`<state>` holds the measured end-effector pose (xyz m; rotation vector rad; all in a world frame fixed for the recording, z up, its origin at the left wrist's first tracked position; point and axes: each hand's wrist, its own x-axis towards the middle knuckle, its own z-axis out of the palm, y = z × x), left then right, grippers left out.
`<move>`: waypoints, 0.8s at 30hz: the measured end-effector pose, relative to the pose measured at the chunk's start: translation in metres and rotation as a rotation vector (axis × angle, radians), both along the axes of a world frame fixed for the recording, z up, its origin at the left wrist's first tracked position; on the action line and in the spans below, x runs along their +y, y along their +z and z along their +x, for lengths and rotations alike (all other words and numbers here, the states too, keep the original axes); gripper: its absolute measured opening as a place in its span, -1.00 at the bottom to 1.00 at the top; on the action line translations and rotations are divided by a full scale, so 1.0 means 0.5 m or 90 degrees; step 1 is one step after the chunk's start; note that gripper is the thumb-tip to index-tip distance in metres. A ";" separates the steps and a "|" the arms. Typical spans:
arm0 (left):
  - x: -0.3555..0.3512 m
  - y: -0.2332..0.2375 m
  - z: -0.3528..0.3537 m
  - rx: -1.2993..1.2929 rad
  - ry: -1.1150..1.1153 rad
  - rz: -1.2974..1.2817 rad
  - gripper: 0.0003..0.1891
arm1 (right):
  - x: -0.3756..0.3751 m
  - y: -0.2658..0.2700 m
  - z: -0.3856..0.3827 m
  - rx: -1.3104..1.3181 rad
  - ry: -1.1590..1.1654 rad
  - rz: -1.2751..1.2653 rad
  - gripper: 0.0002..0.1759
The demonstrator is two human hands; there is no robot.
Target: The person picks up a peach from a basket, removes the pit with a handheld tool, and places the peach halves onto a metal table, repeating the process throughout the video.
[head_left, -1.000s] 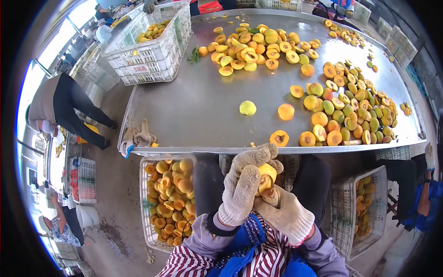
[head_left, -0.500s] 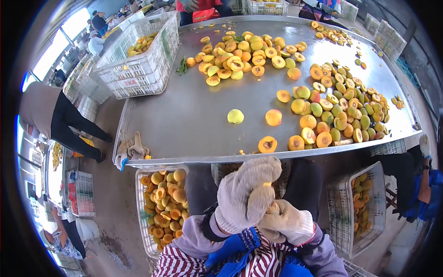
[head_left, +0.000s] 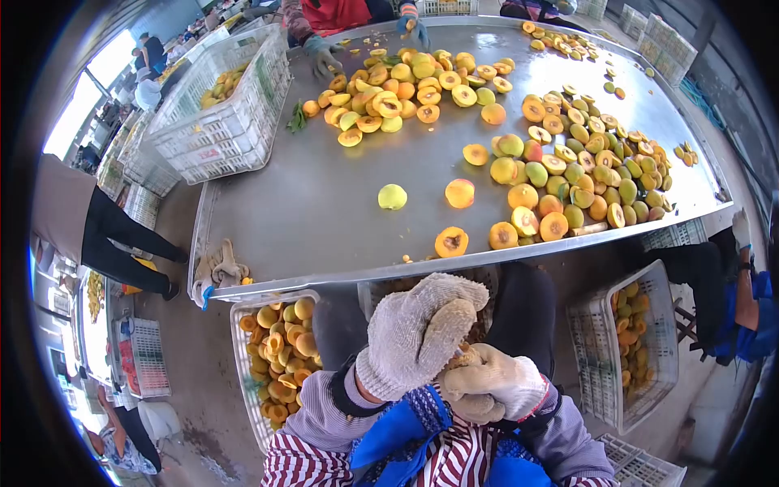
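Note:
My left hand (head_left: 422, 334), in a grey knitted glove, is closed above my lap, its fingers bent over toward the other hand. Against it, lower and to the right, my right hand (head_left: 489, 385) wears a paler glove with curled fingers. Something small and brownish shows between the two; the gloves hide most of it. Beyond my hands, a metal table (head_left: 324, 219) carries a heap of halved yellow fruit (head_left: 406, 85) and a larger pile of halved fruit (head_left: 600, 166). A green-yellow fruit (head_left: 392, 196) and a halved fruit (head_left: 451, 241) lie nearer its front edge.
A crate of fruit halves (head_left: 276, 357) stands left of my knees, another crate (head_left: 617, 349) to the right. A white crate (head_left: 215, 138) sits at the table's left corner, grey gloves (head_left: 227, 264) at the front corner. A co-worker's gloved hands (head_left: 324, 57) are across the table.
The view has shifted, so the table appears farther left. The co-worker across the table now has both hands at the far heap. My hands stay together in nearly the same pose.

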<state>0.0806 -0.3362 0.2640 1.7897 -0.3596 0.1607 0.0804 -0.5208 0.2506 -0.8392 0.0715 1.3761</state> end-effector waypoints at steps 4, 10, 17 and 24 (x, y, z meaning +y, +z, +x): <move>-0.004 -0.005 0.010 -0.094 0.002 0.022 -0.70 | 0.000 -0.001 -0.003 0.017 -0.026 0.008 -0.68; -0.031 -0.026 -0.024 0.273 0.036 -0.401 -0.51 | 0.017 0.016 0.005 -0.072 -0.035 -0.074 -0.66; -0.005 -0.010 -0.017 0.060 0.028 -0.075 -0.72 | 0.010 0.003 -0.023 0.020 -0.024 -0.002 -0.67; -0.027 0.003 -0.009 -0.139 0.000 0.112 -0.73 | -0.016 -0.019 -0.054 -0.004 -0.060 0.065 -0.77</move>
